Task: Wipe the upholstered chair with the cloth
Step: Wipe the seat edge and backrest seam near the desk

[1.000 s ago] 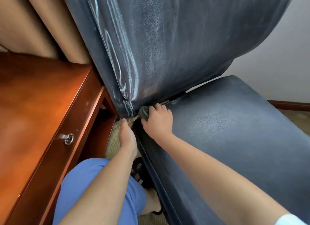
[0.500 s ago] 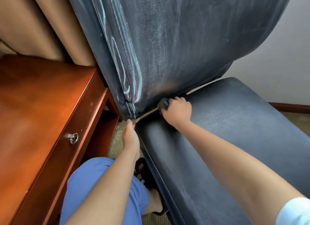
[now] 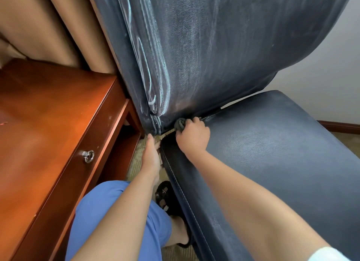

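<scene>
At the crease between backrest and seat of the upholstered chair (image 3: 272,153): right hand (image 3: 192,136), fingers curled round a small balled-up dark grey cloth (image 3: 179,124), pressing it into the gap near the seat's left rear corner. Dark slate-blue covering, leather-like grain, a dull sheen across the seat and pale streaks and smears running down the backrest (image 3: 214,46), heaviest along the folded left edge. Light stitching along the seat's left front edge. Cloth mostly hidden by the fingers, only a wrinkled knob showing beyond the knuckles.

Just left of the seat corner: left hand (image 3: 151,157), fingers extended and close together, tips reaching the bottom of the backrest's left edge; whether pinching anything there, cannot tell.

Left of the chair: reddish-brown wooden desk (image 3: 48,134) with a metal ring pull (image 3: 88,156) on its drawer front, tan curtain (image 3: 48,23) behind. Below: blue trouser leg (image 3: 101,212), a foot in a black sandal (image 3: 167,198) on beige carpet (image 3: 136,159), close against the seat's side. White sleeve (image 3: 327,255) at the lower right corner.
</scene>
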Demonstrator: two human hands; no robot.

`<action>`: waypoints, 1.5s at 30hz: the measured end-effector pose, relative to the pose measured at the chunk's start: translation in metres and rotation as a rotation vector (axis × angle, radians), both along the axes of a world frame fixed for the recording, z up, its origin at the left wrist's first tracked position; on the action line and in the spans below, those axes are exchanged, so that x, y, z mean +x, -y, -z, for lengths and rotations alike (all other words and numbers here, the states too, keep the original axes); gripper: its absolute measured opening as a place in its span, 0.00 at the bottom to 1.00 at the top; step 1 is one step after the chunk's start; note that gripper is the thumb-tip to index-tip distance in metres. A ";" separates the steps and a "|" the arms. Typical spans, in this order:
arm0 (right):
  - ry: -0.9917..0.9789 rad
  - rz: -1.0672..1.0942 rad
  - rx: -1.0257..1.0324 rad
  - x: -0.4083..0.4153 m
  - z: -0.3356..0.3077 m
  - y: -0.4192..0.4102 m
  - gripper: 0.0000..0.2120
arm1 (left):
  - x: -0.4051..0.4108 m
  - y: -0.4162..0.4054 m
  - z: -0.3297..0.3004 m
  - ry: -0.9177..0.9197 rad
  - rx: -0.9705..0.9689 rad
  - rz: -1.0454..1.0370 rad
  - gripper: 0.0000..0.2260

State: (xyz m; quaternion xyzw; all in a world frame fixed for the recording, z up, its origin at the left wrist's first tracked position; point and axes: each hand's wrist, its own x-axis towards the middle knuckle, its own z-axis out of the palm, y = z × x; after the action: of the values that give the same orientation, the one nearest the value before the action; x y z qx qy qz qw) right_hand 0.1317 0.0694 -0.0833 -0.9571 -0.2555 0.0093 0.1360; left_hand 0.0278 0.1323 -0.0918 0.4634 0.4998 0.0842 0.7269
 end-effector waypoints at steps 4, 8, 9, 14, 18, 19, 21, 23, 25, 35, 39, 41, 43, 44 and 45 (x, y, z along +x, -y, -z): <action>0.119 -0.297 -0.009 0.008 -0.001 0.023 0.11 | 0.003 0.007 0.000 -0.048 0.075 -0.088 0.24; 0.062 0.113 -0.107 0.073 -0.006 0.051 0.16 | 0.012 0.022 -0.006 0.013 0.264 -0.064 0.17; 0.035 0.142 -0.086 0.074 -0.006 0.050 0.16 | 0.014 0.024 -0.005 0.003 0.309 -0.029 0.18; -0.007 -0.279 0.093 -0.005 0.004 0.031 0.12 | 0.018 0.026 0.003 -0.179 0.520 0.130 0.23; 0.088 -0.068 -0.075 0.060 0.002 0.042 0.16 | 0.016 0.021 0.006 -0.170 0.586 0.159 0.21; 0.065 0.064 -0.086 0.080 0.002 0.047 0.17 | 0.015 0.019 0.007 -0.171 0.601 0.175 0.21; 0.030 0.190 -0.021 0.091 0.001 0.049 0.16 | 0.013 0.015 0.008 -0.175 0.610 0.189 0.20; 0.038 0.100 0.064 0.062 0.005 0.040 0.15 | 0.013 0.013 0.005 -0.187 0.596 0.179 0.20; 0.014 -0.118 0.121 0.021 0.010 0.040 0.11 | 0.015 0.011 0.000 -0.219 0.592 0.162 0.19; 0.115 0.131 0.022 0.069 0.006 0.054 0.16 | 0.010 0.006 -0.007 -0.240 0.520 0.125 0.13; 0.057 -0.311 0.166 -0.013 0.009 0.034 0.11 | 0.010 0.008 -0.017 -0.263 0.394 0.049 0.18; 0.123 -0.402 0.155 -0.004 0.010 0.036 0.11 | 0.009 0.007 -0.017 -0.236 0.361 0.047 0.20; 0.212 -0.201 0.088 0.030 0.012 0.037 0.13 | 0.006 0.004 -0.015 -0.177 0.321 0.073 0.19; 0.180 -0.050 0.015 0.049 0.009 0.039 0.15 | 0.004 0.003 -0.013 -0.143 0.284 0.087 0.18; 0.121 0.077 -0.041 0.065 0.007 0.041 0.16 | 0.002 0.001 -0.012 -0.109 0.240 0.101 0.17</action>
State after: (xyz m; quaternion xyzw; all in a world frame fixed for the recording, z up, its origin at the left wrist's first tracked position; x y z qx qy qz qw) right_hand 0.1963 0.0284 -0.0899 -0.9677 -0.2260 -0.0486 0.1011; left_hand 0.0295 0.1313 -0.0800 0.5755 0.5010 0.0815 0.6413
